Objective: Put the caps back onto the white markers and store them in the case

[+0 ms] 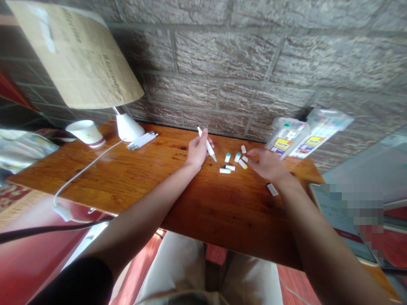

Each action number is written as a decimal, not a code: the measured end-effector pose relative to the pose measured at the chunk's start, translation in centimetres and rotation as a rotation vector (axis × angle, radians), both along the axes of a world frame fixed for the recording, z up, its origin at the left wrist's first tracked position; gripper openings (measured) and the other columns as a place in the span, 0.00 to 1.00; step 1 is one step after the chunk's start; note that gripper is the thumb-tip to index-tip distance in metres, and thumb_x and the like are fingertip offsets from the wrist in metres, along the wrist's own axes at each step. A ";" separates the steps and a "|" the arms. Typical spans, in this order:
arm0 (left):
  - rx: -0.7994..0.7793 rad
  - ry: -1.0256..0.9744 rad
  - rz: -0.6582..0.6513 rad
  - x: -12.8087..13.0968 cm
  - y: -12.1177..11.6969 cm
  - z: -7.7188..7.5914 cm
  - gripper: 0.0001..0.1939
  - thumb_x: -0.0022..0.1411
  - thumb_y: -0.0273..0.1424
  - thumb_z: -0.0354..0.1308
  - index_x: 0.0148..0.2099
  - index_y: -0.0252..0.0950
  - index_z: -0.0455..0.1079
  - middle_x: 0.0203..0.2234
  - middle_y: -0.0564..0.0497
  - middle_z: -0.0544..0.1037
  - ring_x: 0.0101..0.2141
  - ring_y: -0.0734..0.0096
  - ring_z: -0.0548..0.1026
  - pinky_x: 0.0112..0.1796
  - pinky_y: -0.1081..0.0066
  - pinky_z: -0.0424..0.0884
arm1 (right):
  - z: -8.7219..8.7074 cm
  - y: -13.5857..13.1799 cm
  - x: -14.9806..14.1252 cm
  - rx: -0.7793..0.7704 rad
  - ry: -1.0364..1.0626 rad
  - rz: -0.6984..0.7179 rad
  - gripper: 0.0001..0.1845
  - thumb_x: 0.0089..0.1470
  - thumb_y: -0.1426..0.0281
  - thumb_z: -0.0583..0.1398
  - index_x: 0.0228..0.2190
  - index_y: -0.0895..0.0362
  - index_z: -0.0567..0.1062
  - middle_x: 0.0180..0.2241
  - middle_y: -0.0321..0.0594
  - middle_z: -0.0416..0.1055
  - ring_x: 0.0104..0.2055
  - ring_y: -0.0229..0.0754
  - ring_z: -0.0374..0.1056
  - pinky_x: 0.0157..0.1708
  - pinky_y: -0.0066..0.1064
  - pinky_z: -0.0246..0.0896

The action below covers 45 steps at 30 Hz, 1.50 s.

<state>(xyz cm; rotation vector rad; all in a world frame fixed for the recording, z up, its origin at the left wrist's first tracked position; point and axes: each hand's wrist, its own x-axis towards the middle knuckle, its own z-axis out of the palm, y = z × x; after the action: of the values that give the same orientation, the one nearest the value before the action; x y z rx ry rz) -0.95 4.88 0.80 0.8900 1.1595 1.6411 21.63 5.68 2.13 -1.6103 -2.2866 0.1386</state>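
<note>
My left hand (197, 149) is closed around a white marker (206, 144). The marker tilts, its greyish tip pointing down and to the right, and a dark red end shows at the top. My right hand (265, 163) is at the right side of a group of loose marker caps, thumb and forefinger apart beside a small white cap (245, 159); whether they touch it I cannot tell. Near it lie a yellow-ended cap (242, 164), a blue-topped cap (237, 157) and several others. One dark-ended cap (272, 189) lies apart, below my right wrist.
Several white markers (142, 141) lie by the lamp base (129, 127), near a paper cup (85, 133). Two clear plastic cases (288, 137) stand against the brick wall at right. A tablet (343, 224) rests at the right edge. The lamp's cord (85, 167) crosses the wooden table (216, 212) at left.
</note>
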 end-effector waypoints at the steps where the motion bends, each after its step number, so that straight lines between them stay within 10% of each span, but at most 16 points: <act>1: 0.004 0.005 -0.002 0.0 0.0 -0.1 0.29 0.59 0.57 0.56 0.25 0.35 0.65 0.16 0.54 0.70 0.15 0.80 0.63 0.17 0.77 0.57 | -0.1 0.0 0.0 -0.050 -0.036 0.008 0.11 0.54 0.70 0.59 0.37 0.56 0.80 0.40 0.46 0.81 0.40 0.49 0.76 0.40 0.34 0.65; 9: 0.106 0.096 -0.043 0.0 0.0 -0.3 0.29 0.59 0.57 0.55 0.26 0.35 0.66 0.17 0.54 0.71 0.16 0.79 0.66 0.18 0.76 0.59 | -0.7 0.4 0.0 -0.078 -0.049 -0.008 0.10 0.56 0.72 0.57 0.35 0.57 0.80 0.34 0.47 0.80 0.35 0.47 0.74 0.36 0.33 0.63; 14: 0.139 0.085 -0.050 0.1 0.1 -0.3 0.28 0.61 0.56 0.54 0.26 0.35 0.66 0.17 0.55 0.71 0.15 0.80 0.64 0.18 0.76 0.58 | -0.5 0.4 -0.5 0.110 0.348 0.015 0.18 0.60 0.64 0.56 0.46 0.59 0.77 0.44 0.50 0.76 0.41 0.48 0.73 0.43 0.37 0.66; 18: 0.176 0.089 0.015 -0.1 0.0 -0.2 0.29 0.61 0.58 0.53 0.25 0.36 0.66 0.16 0.55 0.70 0.15 0.79 0.64 0.18 0.76 0.59 | -0.8 -1.3 -2.9 -0.074 0.583 0.240 0.16 0.55 0.61 0.60 0.41 0.57 0.75 0.41 0.44 0.77 0.35 0.42 0.72 0.39 0.34 0.67; 24: 0.289 0.165 0.110 -0.5 -0.5 0.3 0.30 0.63 0.56 0.51 0.23 0.37 0.65 0.15 0.55 0.68 0.17 0.79 0.65 0.21 0.75 0.62 | -2.3 -4.2 -6.5 -0.289 0.490 0.462 0.07 0.49 0.69 0.62 0.33 0.56 0.75 0.33 0.38 0.76 0.32 0.38 0.71 0.36 0.30 0.67; 45: 0.415 0.783 -0.121 0.9 -2.6 -1.1 0.22 0.65 0.47 0.54 0.24 0.37 0.66 0.17 0.55 0.67 0.21 0.76 0.63 0.27 0.74 0.58 | -2.0 -4.2 -6.8 -0.304 0.374 0.365 0.08 0.57 0.69 0.60 0.34 0.57 0.79 0.20 0.35 0.74 0.24 0.38 0.70 0.29 0.28 0.63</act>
<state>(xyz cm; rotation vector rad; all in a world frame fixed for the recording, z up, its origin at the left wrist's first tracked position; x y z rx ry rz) -0.10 2.30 -0.33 1.9463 1.2344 1.4852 14.87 1.50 0.18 -1.1442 -2.3031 0.8370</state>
